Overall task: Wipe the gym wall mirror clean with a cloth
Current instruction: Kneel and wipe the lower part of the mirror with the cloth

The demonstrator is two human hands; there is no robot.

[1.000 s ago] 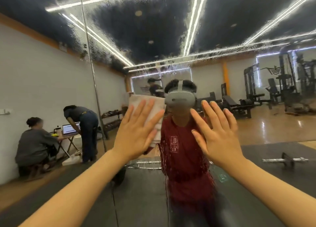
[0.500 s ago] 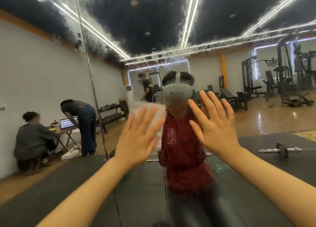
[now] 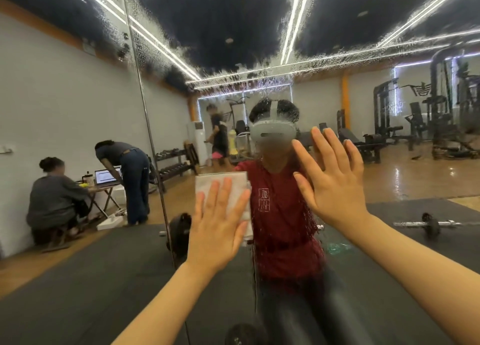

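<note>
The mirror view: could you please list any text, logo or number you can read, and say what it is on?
Red shirt: a white boxed mark on the chest, too blurred to read.
Laptop: the screen is lit, its content too small to read.
Far wall emblem: a dark winged shape, no legible words.
No other text is readable.

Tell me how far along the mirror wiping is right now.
Early to midway, it seems. Done: little looks clearly wiped; the glass at far left looks free of spray. In hand: the left hand presses the white cloth flat on the mirror, while the right hand is open beside it. Left: a droplet band across the upper glass and streaks running down the middle.
</note>
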